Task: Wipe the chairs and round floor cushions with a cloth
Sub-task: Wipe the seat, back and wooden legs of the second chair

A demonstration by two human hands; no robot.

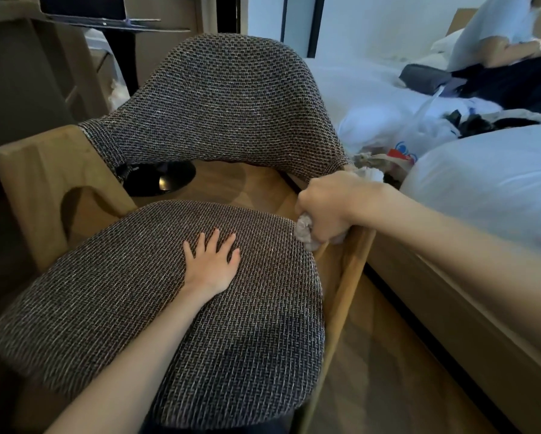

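Head view: left hand (211,266) lay flat on seat (156,308); right hand (327,208) fisted cloth (305,231) against chair's right arm (349,270), wiping it; backrest (228,101) probably next.

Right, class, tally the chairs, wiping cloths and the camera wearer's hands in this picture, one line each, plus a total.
Chairs: 1, the woven chair
Cloths: 1, the cloth
Hands: 2, left hand flat on the chair, right hand gripping the cloth
Total: 4

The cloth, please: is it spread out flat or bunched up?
Bunched up: the right hand grips the cloth in a fist, only a crumpled wad showing beneath it.
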